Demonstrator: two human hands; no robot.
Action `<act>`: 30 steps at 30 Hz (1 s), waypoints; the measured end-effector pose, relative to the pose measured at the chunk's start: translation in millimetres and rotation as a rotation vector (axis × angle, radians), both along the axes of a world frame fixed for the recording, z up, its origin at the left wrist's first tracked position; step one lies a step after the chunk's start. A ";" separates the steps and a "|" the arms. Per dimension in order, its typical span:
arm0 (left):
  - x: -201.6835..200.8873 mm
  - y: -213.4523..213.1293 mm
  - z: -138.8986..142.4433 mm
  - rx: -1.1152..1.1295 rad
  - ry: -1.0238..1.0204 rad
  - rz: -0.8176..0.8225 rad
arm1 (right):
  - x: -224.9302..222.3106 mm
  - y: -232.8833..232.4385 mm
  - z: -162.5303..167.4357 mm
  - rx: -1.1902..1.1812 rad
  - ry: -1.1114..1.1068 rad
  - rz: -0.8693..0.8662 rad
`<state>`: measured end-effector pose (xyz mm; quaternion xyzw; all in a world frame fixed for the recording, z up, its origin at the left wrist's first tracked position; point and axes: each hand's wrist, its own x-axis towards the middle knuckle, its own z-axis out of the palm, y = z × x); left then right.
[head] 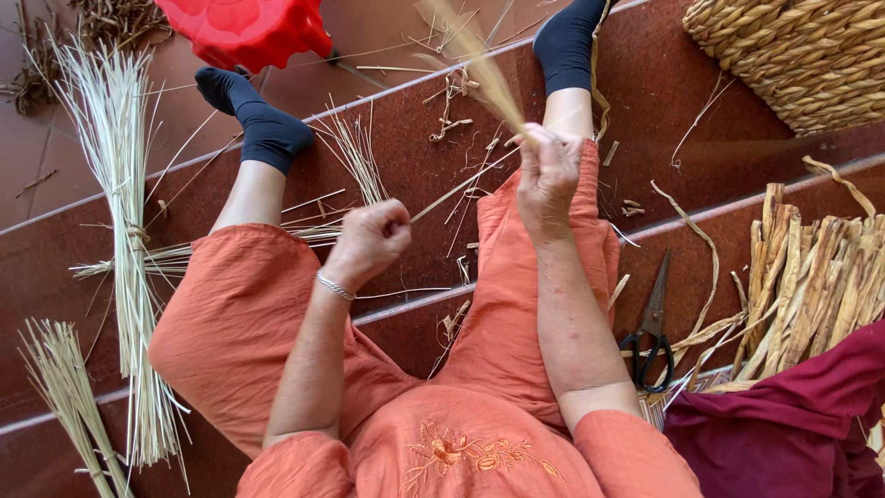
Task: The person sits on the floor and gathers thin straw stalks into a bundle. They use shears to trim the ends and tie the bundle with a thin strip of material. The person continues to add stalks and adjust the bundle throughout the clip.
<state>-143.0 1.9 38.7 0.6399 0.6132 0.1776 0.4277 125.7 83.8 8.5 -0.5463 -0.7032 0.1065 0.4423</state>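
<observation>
A thin straw strand [456, 189] runs taut across the middle of the view, slanting from the left hand up towards one o'clock, where it meets the right hand. The right hand [546, 175] is closed tight around the base of a straw bunch [479, 69], whose blurred, pale stalks fan out towards eleven o'clock above the fist. The left hand [369, 242] is curled into a fist with the fingers pressed together, pinching the lower end of that strand; a silver bracelet [336, 286] sits on its wrist. The two hands are well apart, left lower, right higher.

Below them spread orange trousers [240, 314], with an orange embroidered top [461, 452] at six o'clock. Two black socks show at the top: one [263, 124] at eleven o'clock, the other [564, 41] at one o'clock. Both feet rest on dark red steps [406, 157] littered with straw scraps.

At nine o'clock lies a long tied sheaf of pale straw [124, 231], with a smaller sheaf [69, 397] at eight o'clock. A red plastic stool [244, 32] sits at twelve o'clock. At four o'clock, black-handled scissors [650, 327] lie on a step just beside the right forearm. Farther out at three o'clock is a pile of dried flat leaves [811, 277], a woven basket [802, 55] at two o'clock, and dark red cloth [784, 424] at five o'clock.
</observation>
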 end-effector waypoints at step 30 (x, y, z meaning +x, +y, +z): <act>100.7 48.2 -161.1 -0.147 0.441 0.076 | 34.5 12.9 -32.6 -0.777 1.376 0.099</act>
